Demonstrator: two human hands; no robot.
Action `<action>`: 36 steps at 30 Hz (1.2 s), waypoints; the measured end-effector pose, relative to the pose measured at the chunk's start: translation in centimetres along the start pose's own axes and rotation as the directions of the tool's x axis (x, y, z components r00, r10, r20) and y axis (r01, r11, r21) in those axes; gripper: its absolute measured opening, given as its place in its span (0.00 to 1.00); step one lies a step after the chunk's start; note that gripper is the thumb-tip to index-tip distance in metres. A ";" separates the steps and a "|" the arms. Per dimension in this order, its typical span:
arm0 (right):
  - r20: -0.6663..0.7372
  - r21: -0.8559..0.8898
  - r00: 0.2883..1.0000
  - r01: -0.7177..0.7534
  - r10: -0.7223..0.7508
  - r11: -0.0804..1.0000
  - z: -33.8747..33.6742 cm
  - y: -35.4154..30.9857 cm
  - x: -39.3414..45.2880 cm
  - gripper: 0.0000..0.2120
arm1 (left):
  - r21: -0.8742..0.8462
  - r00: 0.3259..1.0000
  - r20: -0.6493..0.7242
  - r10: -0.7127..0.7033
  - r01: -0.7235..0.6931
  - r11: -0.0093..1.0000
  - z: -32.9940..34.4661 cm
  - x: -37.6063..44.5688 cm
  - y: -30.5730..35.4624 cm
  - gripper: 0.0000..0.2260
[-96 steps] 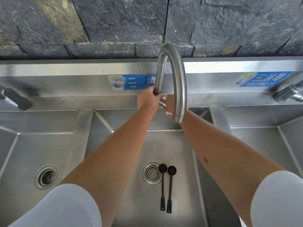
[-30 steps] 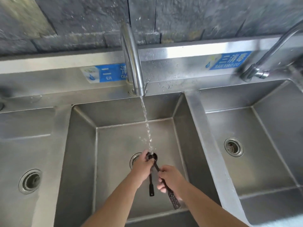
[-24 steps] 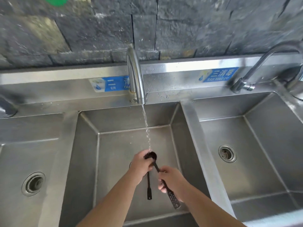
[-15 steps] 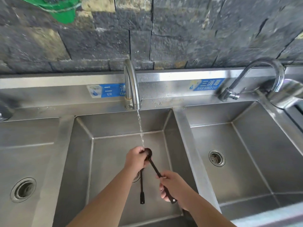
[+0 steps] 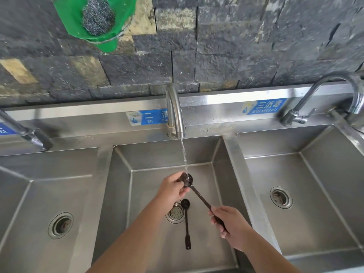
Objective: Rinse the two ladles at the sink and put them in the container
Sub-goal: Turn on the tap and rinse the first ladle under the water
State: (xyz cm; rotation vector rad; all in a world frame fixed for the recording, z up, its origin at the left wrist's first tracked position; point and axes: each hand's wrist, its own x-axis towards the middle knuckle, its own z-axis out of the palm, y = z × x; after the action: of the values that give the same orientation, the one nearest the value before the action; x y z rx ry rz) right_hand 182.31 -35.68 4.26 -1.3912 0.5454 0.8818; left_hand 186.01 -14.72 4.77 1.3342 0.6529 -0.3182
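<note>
Head view, landmark = middle faucet [image 5: 174, 113]. Water stream [image 5: 184, 156] running from its spout, down into the middle basin [image 5: 149, 154] directly below.

First ladle [image 5: 199, 195]: held up over the basin, bowl right under the stream, handle sloping down and to the right of the faucet line. Left hand [image 5: 173, 191] on the bowl end, fingers curled over the bowl rim. Right hand [image 5: 231, 225] below-right of the faucet, fingers wrapped tight round the handle end.

Second ladle [image 5: 186, 223]: lying on the basin floor straight below the faucet, bowl toward the faucet, handle pointing at the camera. Bowl touches or overlaps the right edge of the drain strainer [image 5: 175, 212]; cannot tell which. No hand on it.

Left basin [image 5: 39, 184] and right basin [image 5: 315, 164] flank the faucet, each with its own drain. Right faucet [image 5: 315, 99] far right, not running. Green holder [image 5: 78, 18] with a steel scourer [image 5: 97, 16] on the stone wall, above-left of the faucet.

Container: not in frame.
</note>
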 end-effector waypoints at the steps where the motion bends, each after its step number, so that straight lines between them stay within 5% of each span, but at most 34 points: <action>1: 0.010 0.041 1.000 0.001 -0.002 0.999 -0.2 0.0 -0.1 0.10 | -0.016 1.000 0.008 0.005 -0.005 1.000 0.2 -0.2 0.1 0.21; 10: -0.034 0.437 0.993 0.116 -0.112 0.892 -0.7 -1.8 0.4 0.03 | -0.178 0.995 -0.077 0.063 -0.076 0.981 -0.2 -1.7 1.9 0.21; 19: -0.006 0.636 0.988 0.125 -0.157 0.762 2.2 -3.6 2.9 0.05 | -0.264 0.981 -0.162 0.106 -0.146 0.953 -2.7 -3.3 4.1 0.22; 27: -0.036 0.689 0.986 0.144 -0.165 0.710 2.9 -5.7 3.3 0.04 | -0.418 0.975 -0.171 0.143 -0.203 0.885 -2.9 -3.8 4.9 0.22; 36: 0.092 0.670 0.980 0.069 -0.175 0.739 7.5 -7.5 4.4 0.05 | -0.452 0.932 -0.275 0.236 -0.341 0.824 -6.8 -5.4 5.2 0.22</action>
State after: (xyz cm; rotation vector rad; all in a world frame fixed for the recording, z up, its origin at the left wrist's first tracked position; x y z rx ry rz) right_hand 189.66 -27.10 6.39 -0.6831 0.5702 0.5841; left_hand 182.95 -7.82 11.50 0.9522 0.6381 0.2361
